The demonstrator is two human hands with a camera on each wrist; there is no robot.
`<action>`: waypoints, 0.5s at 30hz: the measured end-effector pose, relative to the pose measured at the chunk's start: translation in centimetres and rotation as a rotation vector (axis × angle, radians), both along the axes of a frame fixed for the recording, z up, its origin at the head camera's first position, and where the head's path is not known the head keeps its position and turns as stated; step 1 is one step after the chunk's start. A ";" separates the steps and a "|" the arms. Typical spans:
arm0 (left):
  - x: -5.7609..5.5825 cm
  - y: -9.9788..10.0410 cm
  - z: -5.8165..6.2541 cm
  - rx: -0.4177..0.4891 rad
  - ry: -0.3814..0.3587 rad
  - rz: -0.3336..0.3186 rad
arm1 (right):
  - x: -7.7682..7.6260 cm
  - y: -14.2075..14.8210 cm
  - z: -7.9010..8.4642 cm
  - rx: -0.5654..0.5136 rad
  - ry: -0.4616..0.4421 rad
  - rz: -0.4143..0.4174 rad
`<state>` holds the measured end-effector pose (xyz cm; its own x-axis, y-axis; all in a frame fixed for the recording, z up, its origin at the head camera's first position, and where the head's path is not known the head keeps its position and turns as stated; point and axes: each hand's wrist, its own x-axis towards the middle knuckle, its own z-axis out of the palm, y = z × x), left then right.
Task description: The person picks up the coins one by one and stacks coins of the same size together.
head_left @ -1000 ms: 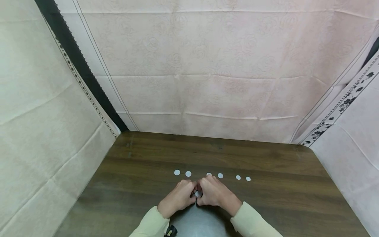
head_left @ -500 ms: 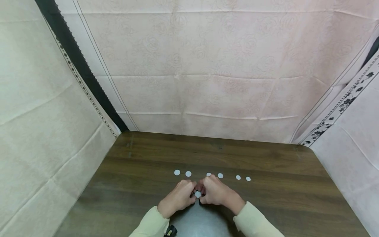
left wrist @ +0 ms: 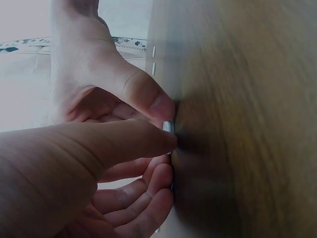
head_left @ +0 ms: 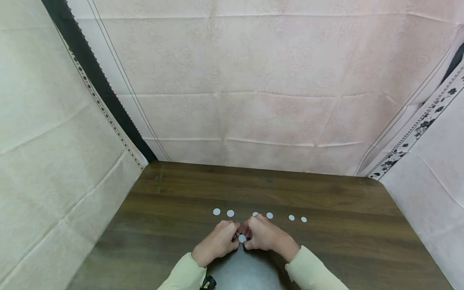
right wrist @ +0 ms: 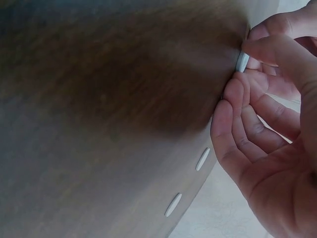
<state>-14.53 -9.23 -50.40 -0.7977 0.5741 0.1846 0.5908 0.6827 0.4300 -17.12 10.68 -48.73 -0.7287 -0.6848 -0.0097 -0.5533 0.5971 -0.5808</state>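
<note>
Left hand [head_left: 218,238] and right hand [head_left: 265,238] pinch disc [head_left: 242,239] between thumbs and curled fingers, bottom centre of head view, at table [head_left: 174,237]. Disc probably light, stiff, not fragile; smooth face may slip. Best hold: opposite edges of rim.

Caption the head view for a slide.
Left hand and right hand curl around a white disc; beyond lie six more discs.

left hand [head_left: 219,240], right hand [head_left: 267,236], white disc [head_left: 242,238] between
</note>
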 end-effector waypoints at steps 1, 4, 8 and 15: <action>-0.1 -0.1 -0.2 0.011 0.007 -0.007 | 0.0 0.0 0.0 0.001 -0.006 0.000; -0.6 -0.3 -1.5 0.022 0.049 -0.026 | 0.0 0.0 0.1 0.003 -0.009 0.000; -0.9 -0.4 -2.2 0.028 0.065 -0.035 | 0.1 -0.1 0.1 0.011 0.011 0.000; -0.3 -0.2 -0.1 0.039 -0.010 -0.023 | 0.1 -0.1 0.1 0.022 0.049 0.010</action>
<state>-14.82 -9.41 -50.48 -0.7866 0.5845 0.1992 0.6013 0.6517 0.4623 -17.03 10.60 -48.63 -0.7220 -0.6918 0.0105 -0.5864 0.6039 -0.5399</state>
